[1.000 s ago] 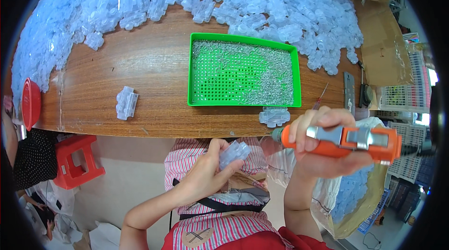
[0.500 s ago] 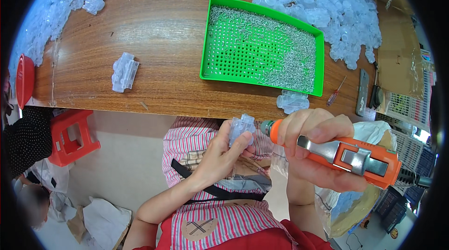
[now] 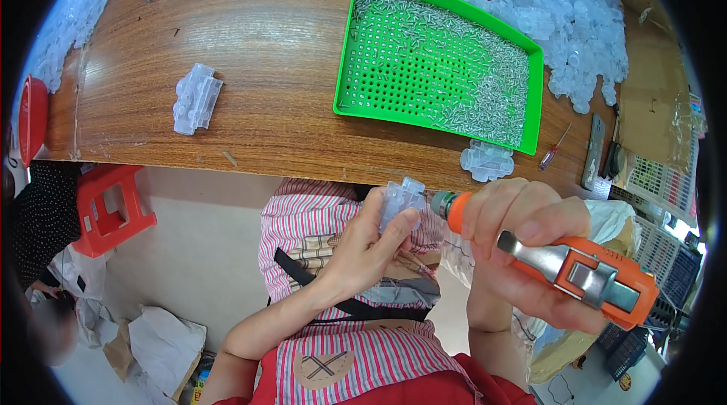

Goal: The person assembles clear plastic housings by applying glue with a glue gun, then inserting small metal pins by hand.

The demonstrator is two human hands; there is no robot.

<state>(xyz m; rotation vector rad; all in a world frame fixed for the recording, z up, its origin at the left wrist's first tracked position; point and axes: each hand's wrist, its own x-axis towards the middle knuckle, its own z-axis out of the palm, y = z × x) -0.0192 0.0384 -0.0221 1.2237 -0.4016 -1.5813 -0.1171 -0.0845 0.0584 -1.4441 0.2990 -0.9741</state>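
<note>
My left hand (image 3: pixel 369 246) grips a clear plastic housing (image 3: pixel 400 199) just off the table's front edge, thumb across its face. Wrapped in my right hand (image 3: pixel 522 242) is an orange power screwdriver (image 3: pixel 598 276) with a metal lever along its body. Its nose points left at the housing's right side, very close to it; whether the bit touches cannot be made out. Beyond my hands stands a green perforated tray (image 3: pixel 342 79) with many small silver screws (image 3: pixel 500 95), heaped mostly to its right side. Another clear housing (image 3: pixel 487 160) lies against the tray's near edge.
A single clear housing (image 3: pixel 197 99) lies on the wooden table (image 3: pixel 265 64) at left. Piles of clear parts (image 3: pixel 545 19) cover the far side. To the right are a small screwdriver (image 3: pixel 555 147), a grey flat bar (image 3: pixel 593 151) and scissors (image 3: pixel 613 151). A red stool (image 3: pixel 113 208) stands at lower left.
Both hands, with the housing and the power screwdriver, have shifted slightly rightward in the picture. The table and tray also sit a little differently, as the view has moved.
</note>
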